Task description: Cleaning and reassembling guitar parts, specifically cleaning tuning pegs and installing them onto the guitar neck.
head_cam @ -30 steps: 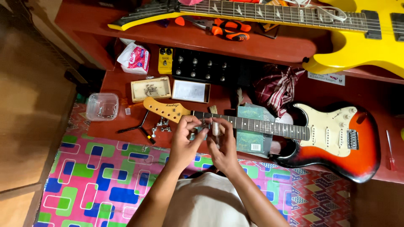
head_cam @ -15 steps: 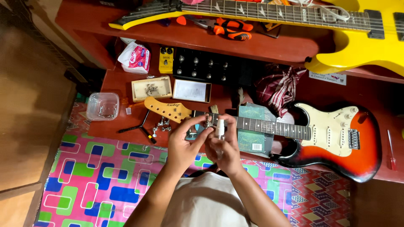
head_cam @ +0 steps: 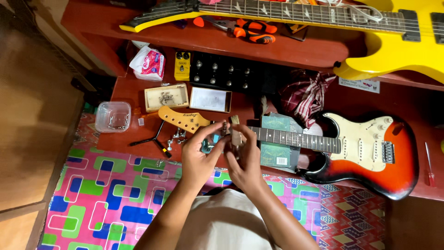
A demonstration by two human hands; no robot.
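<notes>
A sunburst electric guitar (head_cam: pixel 356 148) lies flat on the red board, its neck running left to a pale wooden headstock (head_cam: pixel 182 119). My left hand (head_cam: pixel 201 155) and my right hand (head_cam: pixel 245 159) meet over the neck near the headstock. The right hand pinches a small flat brush-like tool (head_cam: pixel 236 131) upright. The left hand's fingers close around a small metal part (head_cam: pixel 206 147); what it is cannot be made out. Loose tuning pegs (head_cam: pixel 173 138) lie just left of the hands.
A yellow guitar (head_cam: pixel 393 32) lies on the upper shelf beside orange-handled pliers (head_cam: pixel 252 30). Below sit a yellow pedal (head_cam: pixel 182 65), black pedal unit (head_cam: pixel 226 74), parts tray (head_cam: pixel 166 96), clear tub (head_cam: pixel 113 115), checked cloth (head_cam: pixel 305 92), black wrench (head_cam: pixel 150 138) and a red screwdriver (head_cam: pixel 429 162).
Both hands have stayed over the neck near the headstock; the fingers shifted slightly and the tool in the right hand now stands a little more upright.
</notes>
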